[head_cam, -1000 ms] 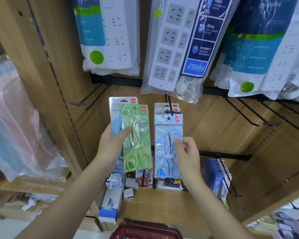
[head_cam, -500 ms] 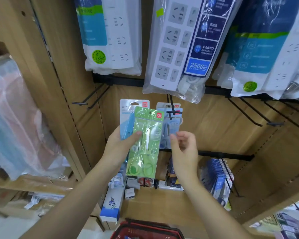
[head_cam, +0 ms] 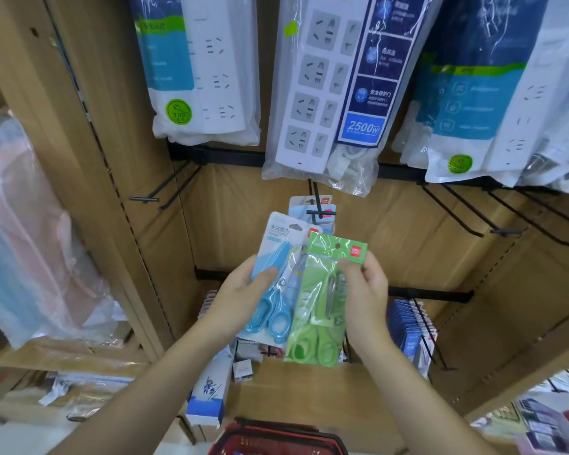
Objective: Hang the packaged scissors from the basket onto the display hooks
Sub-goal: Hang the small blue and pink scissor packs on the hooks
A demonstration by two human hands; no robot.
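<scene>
Right hand (head_cam: 363,290) has left the hook (head_cam: 319,211) and now pinches the green scissors pack (head_cam: 322,300) near its top, taking it off the left's stack. Left hand (head_cam: 240,297) grips the blue scissors pack (head_cam: 273,274). Both packs are just below the hook, and green probably hangs next.

Site was a retail shop. Evidence: wooden display wall (head_cam: 243,224) carried black rails (head_cam: 217,156) with peg hooks (head_cam: 506,231); bagged power strips (head_cam: 322,93) hung side by side above; carded scissors (head_cam: 312,206) hung on one hook; a red shopping basket (head_cam: 276,438) sat below.
</scene>
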